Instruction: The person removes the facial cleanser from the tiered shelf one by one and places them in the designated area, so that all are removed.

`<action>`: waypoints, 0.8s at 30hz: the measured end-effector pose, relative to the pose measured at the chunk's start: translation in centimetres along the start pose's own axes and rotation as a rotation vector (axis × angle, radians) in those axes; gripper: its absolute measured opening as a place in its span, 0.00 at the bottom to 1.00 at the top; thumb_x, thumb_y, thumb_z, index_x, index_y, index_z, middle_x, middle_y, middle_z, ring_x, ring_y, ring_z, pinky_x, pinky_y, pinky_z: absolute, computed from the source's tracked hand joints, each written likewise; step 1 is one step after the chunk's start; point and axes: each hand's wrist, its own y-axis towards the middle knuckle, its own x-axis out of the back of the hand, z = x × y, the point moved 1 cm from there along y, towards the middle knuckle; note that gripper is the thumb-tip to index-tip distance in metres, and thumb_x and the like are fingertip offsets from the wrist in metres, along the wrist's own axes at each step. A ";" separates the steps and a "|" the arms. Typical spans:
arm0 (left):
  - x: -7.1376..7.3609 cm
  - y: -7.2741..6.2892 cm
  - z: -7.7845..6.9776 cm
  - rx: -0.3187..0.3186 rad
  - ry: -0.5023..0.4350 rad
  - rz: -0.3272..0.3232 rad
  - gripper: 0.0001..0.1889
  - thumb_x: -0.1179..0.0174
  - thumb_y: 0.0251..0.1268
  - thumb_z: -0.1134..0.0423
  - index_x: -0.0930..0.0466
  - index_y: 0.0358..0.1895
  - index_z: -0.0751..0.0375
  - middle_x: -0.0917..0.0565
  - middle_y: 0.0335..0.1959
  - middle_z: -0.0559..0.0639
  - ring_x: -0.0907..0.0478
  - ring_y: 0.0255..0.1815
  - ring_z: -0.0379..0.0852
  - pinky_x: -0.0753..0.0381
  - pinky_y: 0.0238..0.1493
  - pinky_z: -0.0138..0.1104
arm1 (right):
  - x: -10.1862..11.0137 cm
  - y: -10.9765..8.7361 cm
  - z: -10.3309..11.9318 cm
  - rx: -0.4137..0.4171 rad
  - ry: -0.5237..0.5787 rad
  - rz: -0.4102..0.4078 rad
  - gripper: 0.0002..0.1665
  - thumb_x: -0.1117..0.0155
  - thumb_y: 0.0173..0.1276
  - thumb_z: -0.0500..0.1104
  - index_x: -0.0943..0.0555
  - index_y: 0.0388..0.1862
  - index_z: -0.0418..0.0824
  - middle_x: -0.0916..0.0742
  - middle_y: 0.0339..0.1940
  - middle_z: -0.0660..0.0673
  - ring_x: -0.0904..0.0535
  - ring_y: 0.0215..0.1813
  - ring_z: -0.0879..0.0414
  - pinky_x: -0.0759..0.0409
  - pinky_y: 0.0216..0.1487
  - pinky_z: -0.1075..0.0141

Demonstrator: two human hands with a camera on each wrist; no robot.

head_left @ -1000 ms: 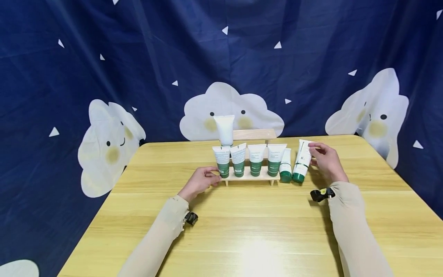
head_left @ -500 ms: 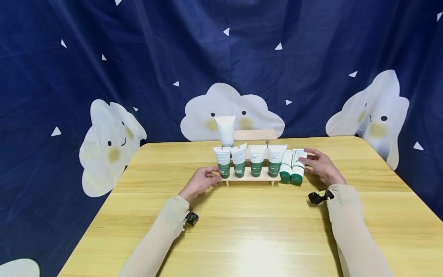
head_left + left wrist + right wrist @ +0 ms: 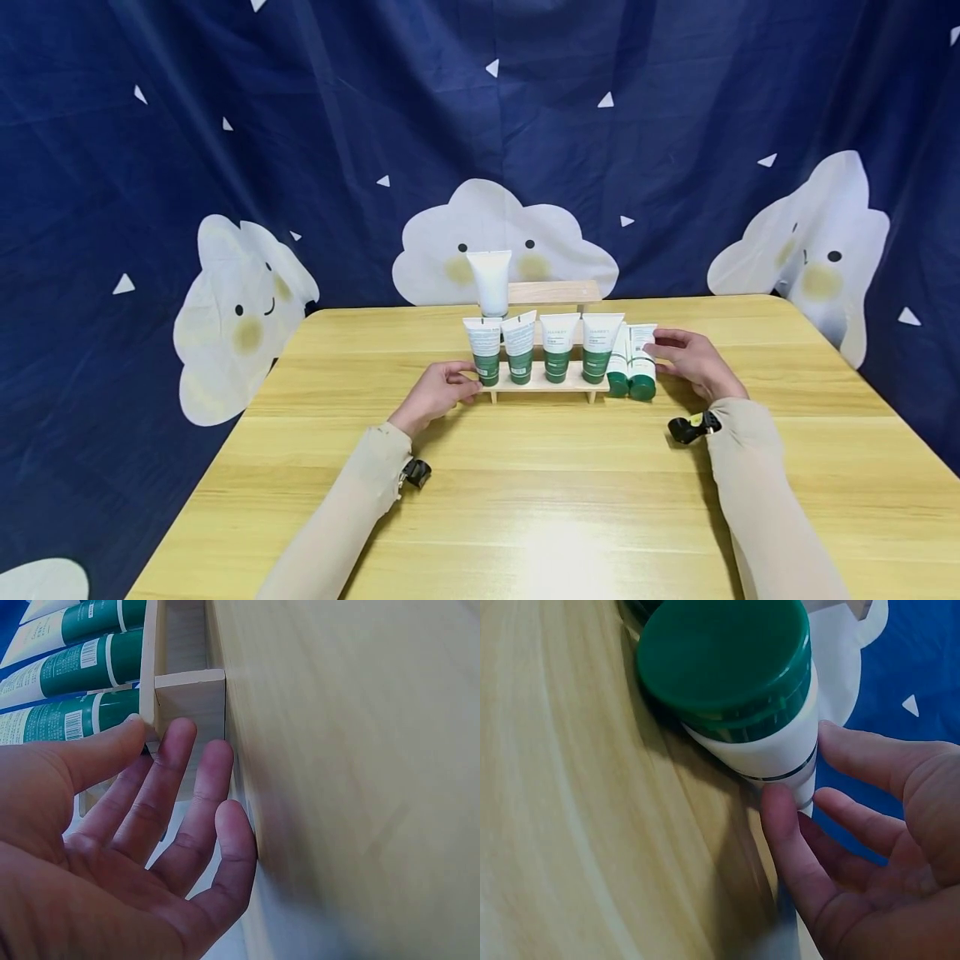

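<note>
A stepped wooden rack (image 3: 542, 385) bears several green-and-white cosmetic tubes on its front tier, among them the leftmost tube (image 3: 486, 346). My left hand (image 3: 441, 393) holds the rack's left front corner. In the left wrist view the thumb (image 3: 112, 750) presses the front board, with the fingers around the rack's end. To the right of the rack, a white tube (image 3: 642, 358) with a green cap lies on the table beside another white tube (image 3: 618, 367). My right hand (image 3: 692, 362) pinches the outer one between thumb and fingers, cap toward me.
A taller white tube (image 3: 491, 285) stands at the rack's back left. The bare upper shelf (image 3: 553, 292) extends to its right. The wooden table (image 3: 525, 475) spreads in front, with a dark blue curtain (image 3: 360, 100) behind it.
My right hand has lowered the raised end of the outer tube and slid it left, close against the other tube. My left hand has stayed at the rack's corner.
</note>
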 end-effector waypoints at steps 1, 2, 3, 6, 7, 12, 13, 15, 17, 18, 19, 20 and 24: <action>0.0 0.0 0.0 0.000 0.000 0.000 0.18 0.33 0.68 0.66 0.17 0.60 0.61 0.10 0.38 0.56 0.15 0.32 0.44 0.33 0.24 0.29 | 0.0 0.0 0.0 -0.002 -0.007 0.000 0.41 0.38 0.77 0.44 0.43 0.78 0.25 0.36 0.77 0.27 0.24 0.43 0.76 0.17 0.49 0.73; 0.0 0.0 0.0 -0.001 -0.001 0.000 0.18 0.33 0.68 0.66 0.17 0.60 0.61 0.10 0.38 0.56 0.15 0.32 0.44 0.33 0.24 0.29 | 0.0 0.0 0.1 -0.004 -0.012 0.000 0.41 0.38 0.77 0.43 0.43 0.78 0.25 0.36 0.77 0.28 0.24 0.43 0.76 0.17 0.49 0.73; 0.0 0.0 0.0 -0.002 -0.001 0.000 0.18 0.33 0.68 0.66 0.17 0.60 0.61 0.10 0.38 0.56 0.15 0.32 0.44 0.33 0.24 0.29 | 0.0 0.0 0.2 -0.004 -0.017 0.000 0.41 0.38 0.77 0.43 0.43 0.78 0.25 0.36 0.77 0.28 0.24 0.43 0.76 0.17 0.49 0.73; 0.0 0.0 -0.1 -0.006 0.000 -0.001 0.18 0.33 0.68 0.66 0.17 0.60 0.62 0.10 0.37 0.56 0.15 0.32 0.44 0.34 0.23 0.29 | -0.2 0.0 0.3 -0.006 -0.035 -0.004 0.41 0.38 0.77 0.44 0.42 0.78 0.25 0.35 0.77 0.28 0.24 0.42 0.76 0.18 0.48 0.74; 0.0 0.0 -0.1 -0.009 -0.001 -0.002 0.18 0.33 0.68 0.66 0.17 0.60 0.62 0.10 0.37 0.56 0.15 0.32 0.44 0.34 0.23 0.29 | -0.2 0.0 0.3 -0.005 -0.042 -0.005 0.41 0.38 0.77 0.44 0.42 0.78 0.25 0.35 0.77 0.27 0.24 0.42 0.75 0.18 0.48 0.74; 0.0 0.0 -0.1 -0.022 -0.007 0.002 0.18 0.34 0.68 0.67 0.17 0.59 0.63 0.10 0.38 0.57 0.15 0.32 0.44 0.34 0.23 0.29 | -0.3 0.1 0.4 -0.015 -0.076 -0.010 0.41 0.39 0.78 0.46 0.43 0.79 0.27 0.35 0.78 0.28 0.24 0.43 0.75 0.18 0.49 0.75; 0.0 0.1 -0.1 -0.023 -0.008 0.003 0.18 0.34 0.68 0.67 0.17 0.60 0.63 0.10 0.38 0.58 0.14 0.32 0.45 0.34 0.23 0.29 | -0.3 0.1 0.4 -0.022 -0.083 -0.012 0.41 0.40 0.79 0.47 0.43 0.79 0.27 0.35 0.78 0.28 0.24 0.43 0.75 0.18 0.48 0.74; 0.0 0.1 0.0 -0.024 -0.005 0.006 0.18 0.34 0.68 0.67 0.17 0.60 0.63 0.10 0.38 0.58 0.14 0.32 0.45 0.33 0.24 0.29 | -0.2 0.0 0.4 -0.033 -0.095 -0.011 0.41 0.41 0.79 0.49 0.43 0.80 0.28 0.35 0.78 0.29 0.25 0.43 0.74 0.18 0.48 0.74; 0.0 0.1 0.0 -0.024 -0.002 0.007 0.18 0.34 0.68 0.67 0.17 0.60 0.63 0.10 0.39 0.58 0.14 0.33 0.46 0.32 0.24 0.29 | -0.2 0.0 0.5 -0.039 -0.092 -0.008 0.41 0.43 0.80 0.50 0.43 0.80 0.29 0.34 0.77 0.29 0.24 0.44 0.72 0.18 0.48 0.73; 0.0 0.1 0.0 -0.024 -0.001 0.008 0.18 0.34 0.68 0.67 0.18 0.60 0.63 0.10 0.39 0.58 0.14 0.33 0.46 0.31 0.25 0.30 | -0.1 -0.1 0.7 -0.037 -0.093 -0.010 0.41 0.43 0.80 0.51 0.43 0.80 0.29 0.34 0.76 0.29 0.24 0.45 0.71 0.18 0.48 0.72; 0.0 0.1 0.0 -0.026 0.001 0.008 0.18 0.34 0.68 0.66 0.18 0.60 0.63 0.10 0.39 0.59 0.13 0.33 0.46 0.30 0.26 0.30 | -0.1 -0.2 0.9 -0.035 -0.095 -0.013 0.41 0.44 0.80 0.51 0.43 0.80 0.29 0.33 0.76 0.30 0.24 0.46 0.70 0.18 0.48 0.72; 0.0 0.1 0.0 -0.025 0.001 0.008 0.18 0.34 0.68 0.66 0.18 0.60 0.63 0.10 0.39 0.59 0.13 0.34 0.47 0.30 0.28 0.31 | -0.1 -0.2 1.1 -0.032 -0.099 -0.018 0.41 0.44 0.80 0.51 0.43 0.80 0.29 0.33 0.76 0.30 0.23 0.48 0.67 0.18 0.49 0.72; 0.1 0.1 0.0 -0.020 0.001 0.008 0.18 0.34 0.69 0.66 0.18 0.60 0.63 0.10 0.39 0.58 0.13 0.34 0.46 0.25 0.34 0.33 | 0.1 -0.9 3.1 0.016 -0.156 -0.059 0.43 0.46 0.81 0.54 0.45 0.81 0.29 0.33 0.77 0.29 0.24 0.60 0.52 0.19 0.53 0.68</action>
